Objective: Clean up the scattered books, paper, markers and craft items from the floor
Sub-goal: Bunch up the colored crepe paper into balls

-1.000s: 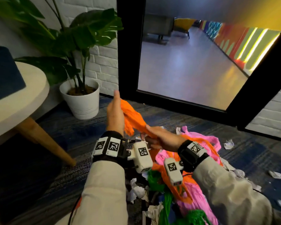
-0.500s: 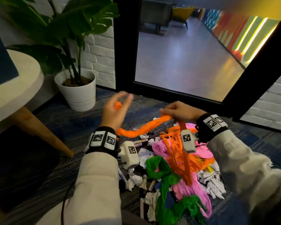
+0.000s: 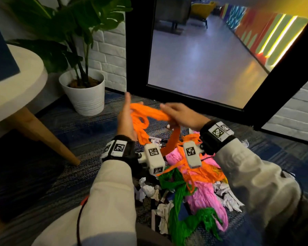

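My left hand [image 3: 125, 121] stands upright with straight fingers, and loops of an orange crepe streamer [image 3: 148, 112] hang wound round it. Just to its right, my right hand [image 3: 183, 116] pinches the same streamer, whose tail drops to the pile on the carpet. That pile holds more orange strips, a pink streamer [image 3: 201, 194], a green streamer [image 3: 178, 206] and crumpled white paper [image 3: 148, 189]. Small marker-like items [image 3: 155, 139] lie under my wrists, partly hidden.
A white potted plant [image 3: 85, 96] stands at the back left beside the brick wall. A round table [image 3: 16, 89] with a slanted wooden leg [image 3: 48, 137] is at the left. A black-framed glass door [image 3: 137, 50] lies ahead. Paper scraps [image 3: 245, 142] dot the carpet at right.
My right hand swung out to the right with the streamer, then came back to my left hand, laying another loop round it. The orange bundle on my left hand is thicker.
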